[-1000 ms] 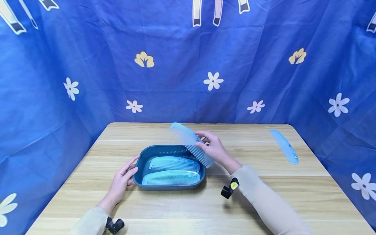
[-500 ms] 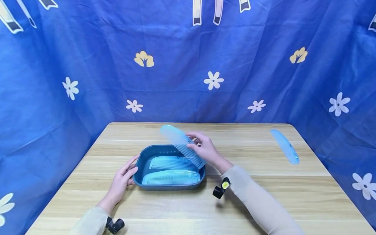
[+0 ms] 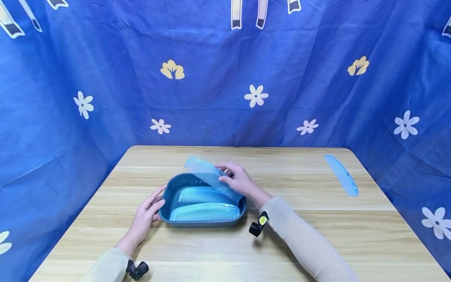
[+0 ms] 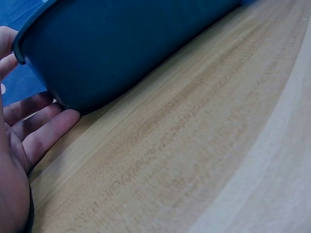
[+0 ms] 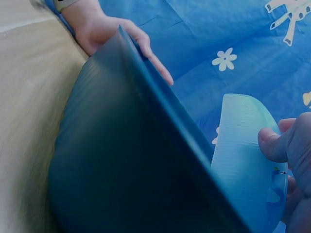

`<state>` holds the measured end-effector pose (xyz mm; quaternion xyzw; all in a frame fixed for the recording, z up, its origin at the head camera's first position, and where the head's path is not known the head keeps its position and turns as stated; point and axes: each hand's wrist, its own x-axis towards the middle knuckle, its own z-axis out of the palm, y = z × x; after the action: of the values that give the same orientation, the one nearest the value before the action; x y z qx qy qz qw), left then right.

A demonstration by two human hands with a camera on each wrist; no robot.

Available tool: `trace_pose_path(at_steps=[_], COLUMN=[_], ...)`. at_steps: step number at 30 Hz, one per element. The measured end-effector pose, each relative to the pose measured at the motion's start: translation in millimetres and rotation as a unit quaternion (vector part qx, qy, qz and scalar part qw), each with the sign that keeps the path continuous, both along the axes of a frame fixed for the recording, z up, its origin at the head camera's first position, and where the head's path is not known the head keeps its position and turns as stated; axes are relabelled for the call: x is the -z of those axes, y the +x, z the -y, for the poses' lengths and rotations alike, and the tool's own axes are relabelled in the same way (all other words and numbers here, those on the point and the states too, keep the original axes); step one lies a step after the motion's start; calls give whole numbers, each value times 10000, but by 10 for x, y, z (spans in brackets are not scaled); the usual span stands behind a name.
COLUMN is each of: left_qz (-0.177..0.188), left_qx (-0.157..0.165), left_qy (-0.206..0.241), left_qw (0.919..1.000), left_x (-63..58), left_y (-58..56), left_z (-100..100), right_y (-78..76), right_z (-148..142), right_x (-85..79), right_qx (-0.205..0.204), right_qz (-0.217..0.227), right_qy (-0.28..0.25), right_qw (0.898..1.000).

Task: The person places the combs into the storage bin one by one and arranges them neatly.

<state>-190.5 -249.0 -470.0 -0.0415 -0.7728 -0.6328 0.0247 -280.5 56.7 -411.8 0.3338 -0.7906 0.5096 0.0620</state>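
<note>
A dark blue plastic basin [image 3: 202, 225] stands on the table, with two light-blue combs lying inside: a front comb [image 3: 205, 212] and a rear comb [image 3: 201, 194]. My left hand [image 3: 145, 213] holds the basin's left end; in the left wrist view its fingers [image 4: 53, 128] touch the lower wall near the base. Over the basin's back right, my right hand [image 3: 241, 181] pinches a third light-blue comb [image 5: 243, 150] between thumb and fingers. That comb slants, its far end above the back rim and its near end down inside the right end, partly overlapping the rear comb.
Another light-blue comb [image 3: 341, 175] lies on the wooden table [image 3: 303, 235] at the far right. Blue patterned cloth [image 3: 211, 78] hangs behind the table and along both sides.
My right hand has moved left and slightly down with its comb, which now lies flatter and lower over the basin. My left hand and the basin have stayed put.
</note>
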Motion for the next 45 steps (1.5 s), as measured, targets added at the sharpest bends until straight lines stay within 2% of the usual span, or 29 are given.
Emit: trace_pose_path(at_steps=[7,17,25,31,37,45], left_qz=[5,36,40,-25,-83,-113], left_qx=[4,7,11,-18,-13,-7], left_qy=[31,40,-5,154,147,105], left_qw=[10000,10000,10000,9999,9999,9999], left_x=[-4,-11,-19,-12,6,10], left_y=[-1,-5,-11,-10,-12,-20], left_z=[-4,-14,-22,-25,-25,-25], right_y=[19,10,2,4,-4,-51], right_z=[34,74,105,123,124,106], right_x=[53,66,79,89,107,127], right_qx=[-223,-664,-590,-566,-413,-510], right_qz=[42,189,113,-17,-4,-9], right_qy=[538,1276,1766,2110,1999,1460], right_qw=[9983,9894,9825,9758,9790,9880])
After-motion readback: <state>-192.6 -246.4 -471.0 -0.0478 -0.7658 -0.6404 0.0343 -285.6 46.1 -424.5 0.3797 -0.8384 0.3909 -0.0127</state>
